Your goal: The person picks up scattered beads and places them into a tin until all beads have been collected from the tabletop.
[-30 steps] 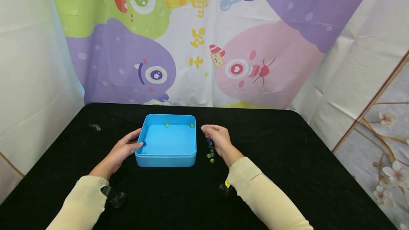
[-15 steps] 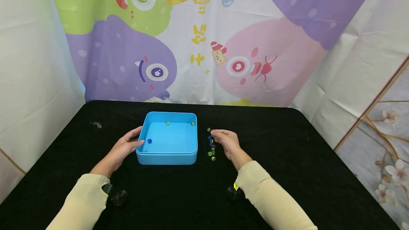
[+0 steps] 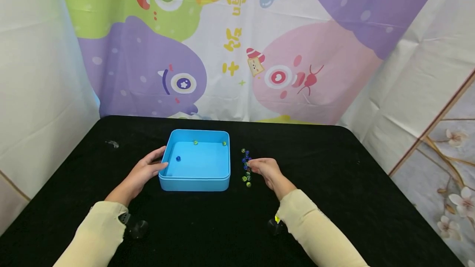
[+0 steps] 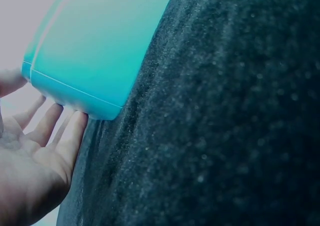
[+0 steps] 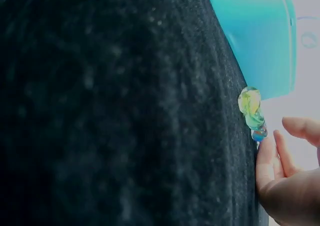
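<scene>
A light-blue box [image 3: 194,184], without a lid, stands on the black table in the head view. Two yellow-green marbles [image 3: 195,142] lie near its back wall and a blue marble [image 3: 178,158] lies left of its middle. My left hand [image 3: 142,172] holds the box's left side, thumb over the rim and fingers against the outer wall [image 4: 75,93]. Right of the box, several blue and green marbles [image 3: 244,179] form a loose row. My right hand [image 3: 269,172] reaches to this row, fingertips beside the marbles; the right wrist view shows its thumb apart from the fingers [image 5: 267,161].
The black cloth [image 3: 208,226] covers the table. A small clear scrap [image 3: 112,144] lies at the back left. Behind the table hangs a cartoon-printed curtain [image 3: 222,106], with white cloth on both sides.
My right hand has moved from the far end of the row back toward me, and more marbles show there. The blue marble has rolled away from the box's left wall. My left hand stays put.
</scene>
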A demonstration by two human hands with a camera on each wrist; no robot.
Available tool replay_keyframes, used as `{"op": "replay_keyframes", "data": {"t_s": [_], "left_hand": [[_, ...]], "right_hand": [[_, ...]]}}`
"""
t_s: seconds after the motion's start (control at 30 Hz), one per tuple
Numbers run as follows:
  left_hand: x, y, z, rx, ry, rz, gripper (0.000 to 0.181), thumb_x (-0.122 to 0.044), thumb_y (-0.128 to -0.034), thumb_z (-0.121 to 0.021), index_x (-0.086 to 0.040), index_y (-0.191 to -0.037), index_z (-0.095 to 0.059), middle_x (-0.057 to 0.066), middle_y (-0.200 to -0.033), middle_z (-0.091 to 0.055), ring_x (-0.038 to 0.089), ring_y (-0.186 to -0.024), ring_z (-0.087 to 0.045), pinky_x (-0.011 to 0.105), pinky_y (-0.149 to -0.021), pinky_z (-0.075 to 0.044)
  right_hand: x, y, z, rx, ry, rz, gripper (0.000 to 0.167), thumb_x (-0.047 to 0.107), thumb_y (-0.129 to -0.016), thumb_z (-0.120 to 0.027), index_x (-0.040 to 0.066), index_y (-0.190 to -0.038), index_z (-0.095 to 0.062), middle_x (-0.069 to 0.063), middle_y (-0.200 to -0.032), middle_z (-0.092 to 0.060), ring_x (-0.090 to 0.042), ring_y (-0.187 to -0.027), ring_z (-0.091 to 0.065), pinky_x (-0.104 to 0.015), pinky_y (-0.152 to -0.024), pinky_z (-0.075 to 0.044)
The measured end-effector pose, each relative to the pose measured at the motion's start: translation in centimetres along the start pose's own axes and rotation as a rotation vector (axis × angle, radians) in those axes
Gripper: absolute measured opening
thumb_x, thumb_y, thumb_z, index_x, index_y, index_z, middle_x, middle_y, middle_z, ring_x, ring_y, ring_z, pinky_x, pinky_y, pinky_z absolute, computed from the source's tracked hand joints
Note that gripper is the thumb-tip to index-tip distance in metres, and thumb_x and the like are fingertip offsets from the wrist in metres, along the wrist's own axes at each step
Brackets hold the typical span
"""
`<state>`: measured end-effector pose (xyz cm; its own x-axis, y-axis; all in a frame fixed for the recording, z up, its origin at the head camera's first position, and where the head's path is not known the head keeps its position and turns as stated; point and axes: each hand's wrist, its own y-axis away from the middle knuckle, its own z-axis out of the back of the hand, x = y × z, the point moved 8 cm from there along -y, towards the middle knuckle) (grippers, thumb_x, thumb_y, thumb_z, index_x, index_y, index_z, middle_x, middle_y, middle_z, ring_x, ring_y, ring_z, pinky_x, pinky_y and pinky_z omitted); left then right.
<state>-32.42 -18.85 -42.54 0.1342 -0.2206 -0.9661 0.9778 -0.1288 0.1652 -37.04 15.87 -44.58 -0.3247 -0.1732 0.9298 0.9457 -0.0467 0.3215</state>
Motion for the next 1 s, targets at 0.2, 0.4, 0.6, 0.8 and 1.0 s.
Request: {"op": "replay_keyframes", "data": {"t_s": [0.2,0.4,0.6,0.8,1.0], "left_hand": [[-0.08,-0.05,0.02,0.000,0.009,-0.007,0.066,-0.023,-0.0962,-0.050,-0.011,-0.150,-0.013,0.018,-0.153,-0.012,0.041,-0.135,-0.018,0.057,-0.106,-0.021],[0.10,-0.04,0.04,-0.002,0.006,0.005,0.066,-0.022,-0.0964,-0.049,-0.011,-0.150,-0.013,0.019,-0.153,-0.011,0.041,-0.135,-0.017,0.057,-0.106,-0.021],[0.18,-0.03,0.04,-0.005,0.004,0.004,0.066,-0.024,-0.0961,-0.050,-0.012,-0.150,-0.013,0.019,-0.152,-0.012,0.041,-0.135,-0.018,0.057,-0.106,-0.021],[0.19,-0.06,-0.05,0.002,0.004,0.000,0.071,-0.030,-0.0948,-0.053,-0.012,-0.150,-0.012,0.018,-0.153,-0.011,0.041,-0.135,-0.017,0.056,-0.106,-0.021],[0.23,-0.05,-0.01,0.004,0.007,0.002,0.073,-0.031,-0.0940,-0.054,-0.012,-0.150,-0.012,0.019,-0.152,-0.011,0.041,-0.135,-0.018,0.056,-0.106,-0.021]], "right_hand": [[0.16,0.38,-0.11,0.049,0.131,0.032,0.019,0.005,-0.086,-0.061,0.000,-0.104,-0.068,-0.013,-0.109,-0.064,-0.026,-0.103,-0.059,-0.041,-0.095,-0.043],[0.33,0.48,-0.33,0.064,0.285,0.096,0.018,-0.002,-0.081,-0.065,0.003,-0.097,-0.071,-0.010,-0.104,-0.065,-0.026,-0.101,-0.058,-0.046,-0.095,-0.041],[0.63,0.45,-0.60,0.067,0.333,0.145,0.017,-0.005,-0.077,-0.070,0.001,-0.092,-0.072,-0.006,-0.088,-0.069,-0.018,-0.082,-0.063,-0.039,-0.085,-0.049],[0.89,0.55,-0.40,0.053,0.329,0.149,0.014,-0.001,-0.078,-0.071,0.002,-0.092,-0.073,-0.006,-0.088,-0.069,-0.022,-0.089,-0.063,-0.042,-0.091,-0.046],[0.40,0.26,-0.04,0.052,0.170,0.089,0.018,0.004,-0.080,-0.070,0.001,-0.098,-0.071,-0.010,-0.102,-0.067,-0.024,-0.101,-0.060,-0.042,-0.096,-0.042]]}}
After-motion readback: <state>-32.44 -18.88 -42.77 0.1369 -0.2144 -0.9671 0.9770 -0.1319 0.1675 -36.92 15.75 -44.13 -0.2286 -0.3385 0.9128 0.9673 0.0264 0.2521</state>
